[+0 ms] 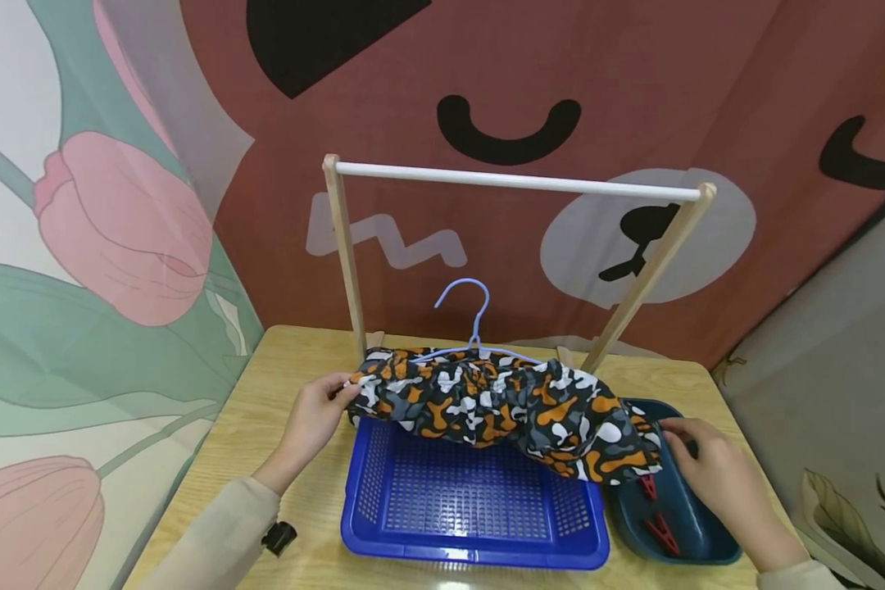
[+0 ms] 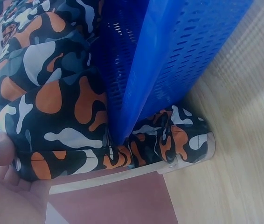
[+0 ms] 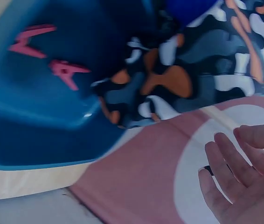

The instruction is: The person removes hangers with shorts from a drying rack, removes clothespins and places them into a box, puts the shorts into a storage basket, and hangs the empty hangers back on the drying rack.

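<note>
A camouflage-print garment [image 1: 479,401] in orange, black, grey and white lies bunched across the back of a blue basket [image 1: 475,553]. A light blue hanger [image 1: 479,315] stands up behind its gathered middle, the hook above the cloth and the lower part mostly hidden. My left hand [image 1: 317,422] pinches the garment's left end; the left wrist view shows the thumb [image 2: 1,148] on top of the cloth. At the right end is my right hand [image 1: 723,467], its fingers relaxed and spread. In the right wrist view, these fingers [image 3: 227,161] stand just off the cloth edge.
A dark teal tub [image 1: 715,537] right of the basket holds red clothespins [image 1: 661,534], partly under the garment's right end. Behind rises a wooden rack [image 1: 349,270] with a white rod [image 1: 516,179]. A small black object [image 1: 279,537] is by the left sleeve.
</note>
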`<act>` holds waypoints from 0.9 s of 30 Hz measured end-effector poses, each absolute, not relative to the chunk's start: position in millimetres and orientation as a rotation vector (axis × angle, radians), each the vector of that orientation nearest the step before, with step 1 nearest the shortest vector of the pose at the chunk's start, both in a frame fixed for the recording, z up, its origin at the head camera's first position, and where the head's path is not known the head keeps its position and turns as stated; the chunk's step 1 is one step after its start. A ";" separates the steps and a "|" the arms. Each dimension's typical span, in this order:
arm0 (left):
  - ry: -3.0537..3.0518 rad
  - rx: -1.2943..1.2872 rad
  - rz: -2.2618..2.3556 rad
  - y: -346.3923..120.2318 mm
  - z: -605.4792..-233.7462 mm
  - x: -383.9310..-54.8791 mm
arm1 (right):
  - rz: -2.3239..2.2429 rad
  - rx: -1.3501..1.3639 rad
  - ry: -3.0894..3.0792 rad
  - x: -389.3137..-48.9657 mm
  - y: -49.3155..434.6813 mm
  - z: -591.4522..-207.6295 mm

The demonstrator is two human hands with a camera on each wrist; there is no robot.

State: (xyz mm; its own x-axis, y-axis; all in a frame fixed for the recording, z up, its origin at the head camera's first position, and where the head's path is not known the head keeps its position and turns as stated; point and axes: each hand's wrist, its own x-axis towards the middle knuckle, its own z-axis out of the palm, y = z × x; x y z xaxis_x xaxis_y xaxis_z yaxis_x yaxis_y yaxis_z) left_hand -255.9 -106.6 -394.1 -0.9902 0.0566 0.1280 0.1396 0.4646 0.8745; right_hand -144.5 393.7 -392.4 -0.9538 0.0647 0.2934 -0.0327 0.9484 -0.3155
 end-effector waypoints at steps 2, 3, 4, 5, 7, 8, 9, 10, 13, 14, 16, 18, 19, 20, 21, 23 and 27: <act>-2.616 -0.172 -1.579 -106.1 -393.1 -256.3 | 0.450 -0.022 -2.771 -146.3 388.0 -386.4; -2.615 -0.171 -1.580 -106.0 -392.8 -256.5 | 0.447 -0.019 -2.755 -146.8 384.6 -383.4; -2.613 -0.171 -1.581 -105.9 -392.4 -256.7 | 0.451 -0.015 -2.743 -147.4 381.2 -380.3; -2.613 -0.171 -1.581 -105.8 -392.3 -256.8 | 0.458 -0.013 -2.729 -147.8 377.3 -377.2; -2.613 -0.173 -1.579 -105.7 -392.3 -257.2 | 0.478 -0.012 -2.706 -148.5 369.1 -371.2; -2.613 -0.176 -1.577 -105.8 -392.3 -257.2 | 0.484 -0.010 -2.697 -149.0 364.8 -368.4; -2.614 -0.178 -1.575 -105.8 -392.5 -257.3 | 0.493 -0.005 -2.686 -149.3 360.4 -365.7; -2.616 -0.180 -1.572 -105.8 -392.5 -257.3 | 0.502 0.004 -2.675 -149.7 356.2 -363.1; -2.617 -0.181 -1.568 -105.8 -392.2 -256.8 | 0.508 0.042 -2.651 -150.3 344.7 -355.3; -2.618 -0.182 -1.570 -105.8 -392.0 -256.7 | 0.505 0.056 -2.644 -150.6 341.4 -352.6; -2.616 -0.187 -1.574 -105.5 -392.0 -256.9 | 0.500 0.076 -2.636 -150.8 335.7 -347.4; -2.618 -0.192 -1.575 -105.5 -392.0 -257.0 | 0.486 0.093 -2.631 -151.2 330.5 -342.1; -2.618 -0.194 -1.580 -105.4 -391.9 -256.9 | 0.482 0.103 -2.627 -151.5 327.8 -339.5; -2.621 -0.195 -1.580 -105.5 -391.8 -256.6 | 0.478 0.117 -2.621 -151.7 325.2 -337.3; -2.624 -0.196 -1.580 -105.6 -391.8 -256.5 | 0.474 0.132 -2.614 -152.1 322.5 -335.3; -2.626 -0.195 -1.585 -106.1 -391.5 -256.0 | 0.470 0.166 -2.596 -152.6 316.9 -331.4; -2.622 -0.191 -1.598 -106.9 -391.2 -255.1 | 0.479 0.207 -2.580 -154.4 306.0 -325.1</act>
